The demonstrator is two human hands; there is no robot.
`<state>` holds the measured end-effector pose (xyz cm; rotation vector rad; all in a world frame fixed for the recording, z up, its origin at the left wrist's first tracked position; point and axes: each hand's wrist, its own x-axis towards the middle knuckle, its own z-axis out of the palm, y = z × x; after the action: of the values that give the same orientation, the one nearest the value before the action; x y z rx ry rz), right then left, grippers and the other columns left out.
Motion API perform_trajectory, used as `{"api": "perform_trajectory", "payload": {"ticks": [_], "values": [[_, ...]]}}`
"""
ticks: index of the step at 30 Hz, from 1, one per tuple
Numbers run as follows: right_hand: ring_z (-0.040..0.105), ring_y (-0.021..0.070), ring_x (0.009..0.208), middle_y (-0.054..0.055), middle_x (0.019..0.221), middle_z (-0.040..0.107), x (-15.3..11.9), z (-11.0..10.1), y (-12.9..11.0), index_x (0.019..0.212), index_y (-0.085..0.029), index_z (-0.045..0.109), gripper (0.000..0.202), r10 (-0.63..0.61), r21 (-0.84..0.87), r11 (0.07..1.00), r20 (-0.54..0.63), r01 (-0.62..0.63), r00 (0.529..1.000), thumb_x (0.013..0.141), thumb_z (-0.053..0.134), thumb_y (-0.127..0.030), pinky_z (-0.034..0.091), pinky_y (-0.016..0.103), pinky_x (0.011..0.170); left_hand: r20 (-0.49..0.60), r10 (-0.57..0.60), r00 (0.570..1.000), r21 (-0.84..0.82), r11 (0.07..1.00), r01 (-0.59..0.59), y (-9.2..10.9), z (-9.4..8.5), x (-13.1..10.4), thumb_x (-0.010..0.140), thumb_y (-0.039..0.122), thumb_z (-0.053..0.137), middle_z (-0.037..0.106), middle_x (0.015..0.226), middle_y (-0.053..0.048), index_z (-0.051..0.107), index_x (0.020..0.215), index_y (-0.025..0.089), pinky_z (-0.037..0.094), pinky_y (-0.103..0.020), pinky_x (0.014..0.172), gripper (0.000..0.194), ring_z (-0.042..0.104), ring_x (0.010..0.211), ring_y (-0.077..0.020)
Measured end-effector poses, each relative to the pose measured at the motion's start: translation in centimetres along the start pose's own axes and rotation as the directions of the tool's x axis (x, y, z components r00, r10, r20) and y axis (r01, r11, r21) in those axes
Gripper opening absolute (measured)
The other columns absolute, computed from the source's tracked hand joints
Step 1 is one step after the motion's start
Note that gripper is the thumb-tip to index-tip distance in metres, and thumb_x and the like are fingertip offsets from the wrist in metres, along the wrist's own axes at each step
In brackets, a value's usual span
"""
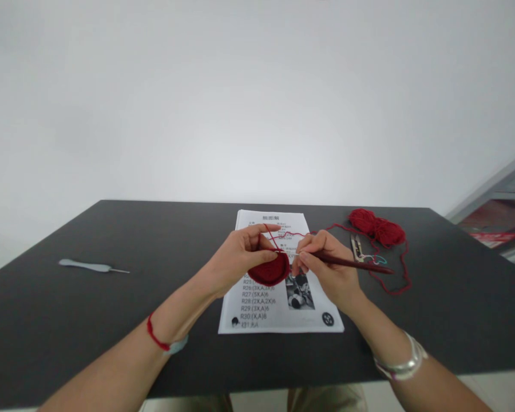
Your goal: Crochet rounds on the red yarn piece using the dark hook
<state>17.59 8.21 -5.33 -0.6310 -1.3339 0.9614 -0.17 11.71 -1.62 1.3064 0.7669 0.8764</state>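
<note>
My left hand (244,249) pinches the upper edge of a round, dark red crochet piece (269,270), with a strand of red yarn running up over its index finger. In my right hand (328,263) is a crochet hook (356,264) with a dark reddish handle, held much like a pencil. Its thin metal shaft points left and meets the top edge of the crochet piece near my left thumb. Whether a loop sits on the hook's tip is too small to tell. Both hands are above a printed pattern sheet (278,320).
A red yarn skein (375,228) lies at the back right, its strand leading to my hands. Beside it are small thread snips (357,247) with a blue loop (378,260). Another hook with a pale grey handle (86,265) rests on the dark table (154,229) at left.
</note>
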Motion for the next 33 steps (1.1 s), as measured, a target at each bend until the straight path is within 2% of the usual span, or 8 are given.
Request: {"api": "perform_trajectory", "payload": {"ticks": [9,14,17,20,24,28,31,33], "values": [[0.057,0.0130,0.058,-0.003,0.070,0.058,-0.7,0.0,0.3,0.079,-0.024,0.054,0.012,-0.159,-0.277,0.948,0.019,0.158,0.987,0.086,0.061,-0.016,0.044,0.026,0.052,-0.051,0.028,0.998,0.065,0.998,-0.025,0.0,0.5,-0.2,0.066,0.014,0.072,0.062,0.064,0.005,0.061,0.111,0.012,0.040,-0.024,0.059,0.046,0.055,0.058,-0.0097],[0.059,0.0126,0.062,-0.002,0.073,0.060,-0.8,0.6,0.2,0.082,-0.026,0.053,0.020,-0.390,-0.527,0.759,0.103,0.383,0.915,0.083,0.058,-0.006,0.045,0.024,0.055,-0.113,0.069,0.991,0.134,0.989,-0.054,-0.4,0.8,-0.2,0.068,0.015,0.069,0.063,0.065,0.004,0.060,0.118,0.010,0.043,-0.025,0.060,0.051,0.055,0.058,-0.0109],[0.059,0.0127,0.060,-0.002,0.072,0.059,-0.8,1.1,0.2,0.084,-0.025,0.051,0.019,-0.451,-0.599,0.667,0.151,0.444,0.880,0.084,0.056,-0.007,0.046,0.024,0.054,-0.170,0.111,0.979,0.207,0.975,-0.075,-0.8,1.2,-0.3,0.069,0.015,0.069,0.064,0.066,0.003,0.060,0.121,0.010,0.045,-0.026,0.063,0.054,0.057,0.063,-0.0125],[0.059,0.0128,0.062,-0.001,0.073,0.058,-0.8,1.2,0.8,0.087,-0.024,0.051,0.017,-0.466,-0.619,0.631,0.177,0.467,0.867,0.087,0.054,-0.008,0.047,0.023,0.054,-0.203,0.100,0.974,0.243,0.969,-0.049,-0.9,1.8,-0.7,0.070,0.016,0.067,0.066,0.067,0.002,0.062,0.121,0.010,0.047,-0.027,0.063,0.052,0.058,0.062,-0.0130],[0.057,0.0128,0.064,0.000,0.076,0.057,-0.7,0.6,1.8,0.090,-0.022,0.051,0.014,-0.463,-0.657,0.527,0.310,0.539,0.830,0.090,0.051,-0.008,0.048,0.023,0.056,-0.192,0.055,0.980,0.135,0.990,-0.029,-0.7,2.1,-0.8,0.067,0.014,0.069,0.065,0.064,0.004,0.062,0.120,0.010,0.047,-0.025,0.062,0.053,0.056,0.059,-0.0112],[0.052,0.0138,0.065,0.002,0.077,0.056,-0.4,-0.2,1.8,0.091,-0.021,0.053,0.014,-0.463,-0.654,0.371,0.486,0.660,0.741,0.093,0.047,-0.008,0.044,0.024,0.054,-0.102,-0.099,0.990,-0.143,0.986,0.084,-0.7,1.5,-0.4,0.062,0.014,0.076,0.063,0.060,0.005,0.064,0.113,0.009,0.041,-0.021,0.058,0.053,0.054,0.055,-0.0077],[0.049,0.0149,0.063,0.002,0.074,0.054,-0.3,0.2,1.3,0.089,-0.021,0.053,0.017,-0.491,-0.685,0.243,0.524,0.687,0.696,0.094,0.044,-0.007,0.042,0.026,0.053,-0.043,-0.214,0.976,-0.260,0.945,0.196,-0.9,1.3,-0.1,0.060,0.013,0.078,0.064,0.063,0.002,0.066,0.106,0.008,0.041,-0.021,0.059,0.048,0.055,0.056,-0.0077],[0.049,0.0158,0.062,0.003,0.074,0.054,-0.4,0.6,1.2,0.088,-0.020,0.053,0.018,-0.496,-0.728,0.185,0.510,0.660,0.703,0.093,0.043,-0.006,0.042,0.027,0.054,-0.079,-0.192,0.978,-0.259,0.952,0.166,-1.0,1.5,-0.1,0.060,0.013,0.077,0.063,0.062,0.003,0.065,0.107,0.007,0.041,-0.022,0.060,0.049,0.054,0.056,-0.0082]]}}
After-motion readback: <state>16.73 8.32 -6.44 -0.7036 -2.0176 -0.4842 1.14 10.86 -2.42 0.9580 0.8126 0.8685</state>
